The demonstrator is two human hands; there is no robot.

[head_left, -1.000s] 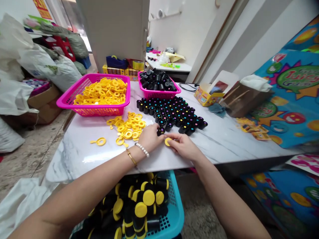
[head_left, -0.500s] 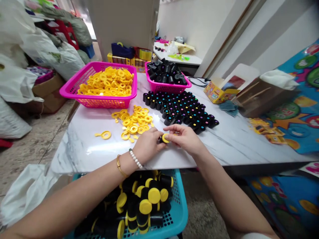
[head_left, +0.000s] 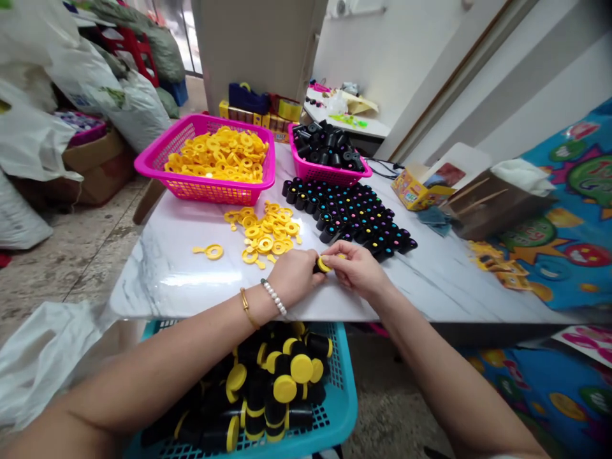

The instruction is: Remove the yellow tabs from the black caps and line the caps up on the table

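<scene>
My left hand (head_left: 295, 276) is closed round a small black tube (head_left: 318, 268) just above the near part of the white marble table (head_left: 157, 274). My right hand (head_left: 358, 268) pinches a yellow cap (head_left: 324, 263) against the tube's end. A loose pile of yellow ring caps (head_left: 265, 233) lies just beyond my left hand. Rows of black tubes with coloured tops (head_left: 351, 211) stand beyond my right hand.
A pink basket of yellow caps (head_left: 210, 159) and a pink basket of black tubes (head_left: 327, 153) sit at the table's far side. A blue basket of capped tubes (head_left: 268, 389) is under the near edge. Boxes (head_left: 421, 185) and a colourful sheet (head_left: 564, 210) lie at right, bags at left.
The left hand took a black tube from the rows and brought it to the right hand's yellow cap. Both hands now hold them together. The view has shifted slightly.
</scene>
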